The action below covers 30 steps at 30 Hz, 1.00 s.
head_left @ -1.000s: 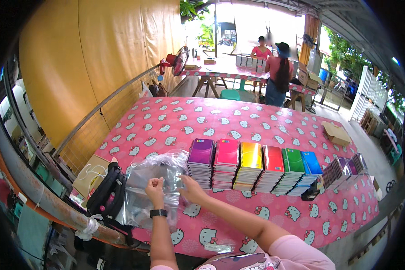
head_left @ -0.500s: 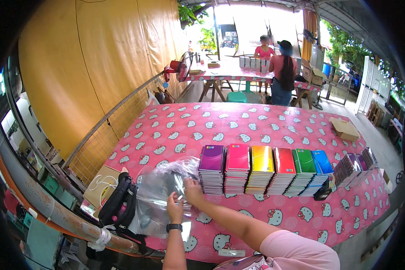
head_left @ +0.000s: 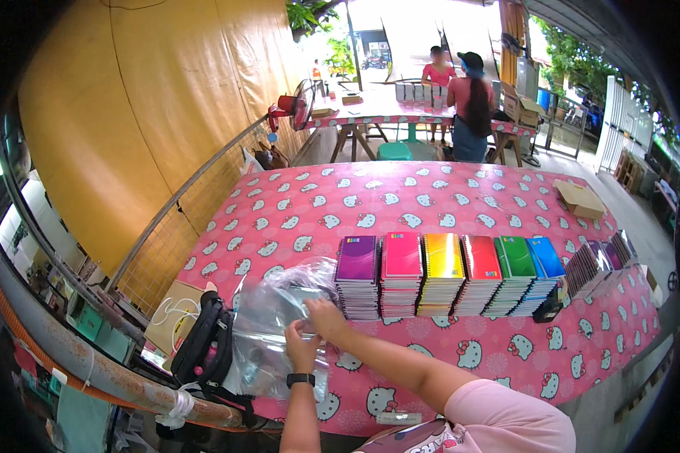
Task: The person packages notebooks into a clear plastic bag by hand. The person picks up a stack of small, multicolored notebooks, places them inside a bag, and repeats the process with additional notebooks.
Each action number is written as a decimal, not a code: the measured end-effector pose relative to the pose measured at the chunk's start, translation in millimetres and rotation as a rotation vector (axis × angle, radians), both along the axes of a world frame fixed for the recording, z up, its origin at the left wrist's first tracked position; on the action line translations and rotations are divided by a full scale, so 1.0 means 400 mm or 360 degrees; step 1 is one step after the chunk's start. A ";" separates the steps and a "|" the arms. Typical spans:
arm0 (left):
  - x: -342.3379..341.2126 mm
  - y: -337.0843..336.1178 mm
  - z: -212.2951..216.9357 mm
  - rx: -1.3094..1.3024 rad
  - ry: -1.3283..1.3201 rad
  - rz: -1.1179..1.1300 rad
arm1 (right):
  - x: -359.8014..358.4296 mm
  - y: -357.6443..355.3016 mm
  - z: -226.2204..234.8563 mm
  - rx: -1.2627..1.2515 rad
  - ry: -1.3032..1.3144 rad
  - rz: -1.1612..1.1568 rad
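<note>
head view. a long table covered by a pink cloth printed with white cartoon cats (head_left: 431, 200) fills the middle of the picture. at its near left corner lies a crumpled heap of clear plastic bags (head_left: 276, 332), partly hanging over the near edge. both of the person's hands meet on this heap: the left hand (head_left: 302, 349), with a black watch on its wrist, pinches a fold of the clear film, and the right hand (head_left: 326, 317), just beyond it and touching it, closes its fingers on the same film. just right of the heap, along the near edge, stands a row of stacked notebooks with glossy covers, from purple through pink, yellow, red and green to blue (head_left: 442, 275); a leaning row of dark purple notebooks (head_left: 597, 264) follows near the right edge. a flat brown cardboard box (head_left: 579, 198) lies toward the far right corner. a black bag with pink trim (head_left: 204, 349) hangs off the table's left end, beside a rusty metal rail (head_left: 91, 359). beyond the table, two people (head_left: 461, 98) stand at another table.
</note>
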<state>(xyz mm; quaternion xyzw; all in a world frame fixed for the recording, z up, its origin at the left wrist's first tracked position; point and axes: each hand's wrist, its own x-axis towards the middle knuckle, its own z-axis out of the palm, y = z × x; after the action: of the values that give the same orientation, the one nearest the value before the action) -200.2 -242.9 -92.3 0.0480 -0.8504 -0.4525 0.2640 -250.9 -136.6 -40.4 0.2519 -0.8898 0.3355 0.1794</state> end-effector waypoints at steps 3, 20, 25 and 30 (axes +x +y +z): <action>-0.002 0.010 0.004 0.0022 -0.0083 0.0043 | 0.016 -0.031 0.006 -0.0276 -0.0300 0.0093; -0.007 -0.053 -0.073 0.0772 -0.0045 0.0039 | 0.027 -0.067 0.006 -0.1097 -0.0840 0.0171; -0.033 -0.094 0.033 0.1462 0.0390 0.0288 | 0.024 -0.025 -0.080 -0.0205 -0.0507 0.0385; -0.021 -0.204 0.192 0.1271 0.0516 0.0345 | 0.066 -0.043 -0.075 -0.0005 -0.0403 0.0393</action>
<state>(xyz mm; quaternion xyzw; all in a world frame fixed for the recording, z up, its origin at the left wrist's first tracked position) -208.5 -324.5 -15.5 0.1636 -0.5464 -0.7170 0.4007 -224.6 -153.7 -70.5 0.3148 -0.8671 0.3853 0.0236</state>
